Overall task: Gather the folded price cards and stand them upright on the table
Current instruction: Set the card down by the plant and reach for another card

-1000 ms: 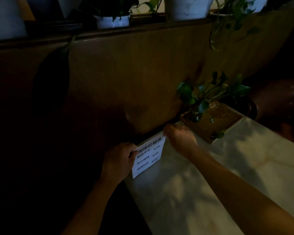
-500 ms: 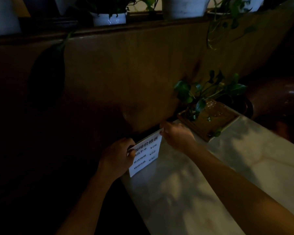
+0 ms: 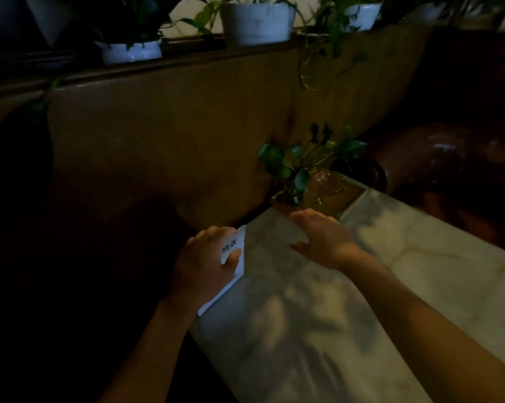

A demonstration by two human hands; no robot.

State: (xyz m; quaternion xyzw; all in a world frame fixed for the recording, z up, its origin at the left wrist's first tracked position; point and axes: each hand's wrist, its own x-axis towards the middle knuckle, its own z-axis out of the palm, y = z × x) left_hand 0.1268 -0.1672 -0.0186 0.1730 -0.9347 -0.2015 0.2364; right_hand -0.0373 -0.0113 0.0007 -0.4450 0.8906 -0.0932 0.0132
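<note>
A white folded price card [image 3: 236, 251] with black print stands at the left edge of the marble table [image 3: 318, 315], tilted and seen nearly edge-on. My left hand [image 3: 204, 263] grips it, thumb across the printed face, and covers most of it. My right hand [image 3: 324, 237] hovers apart from the card, to its right, over the table's far end, fingers spread and nothing in it. No other card shows.
A small green plant [image 3: 306, 164] in a glass vase on a wooden tray [image 3: 327, 193] sits at the table's far end, just beyond my right hand. A brown padded bench back [image 3: 172, 132] runs behind, with white plant pots [image 3: 257, 21] on its ledge.
My right hand has let go of the card's top corner and moved right. My left hand now holds the card alone and has turned it more edge-on.
</note>
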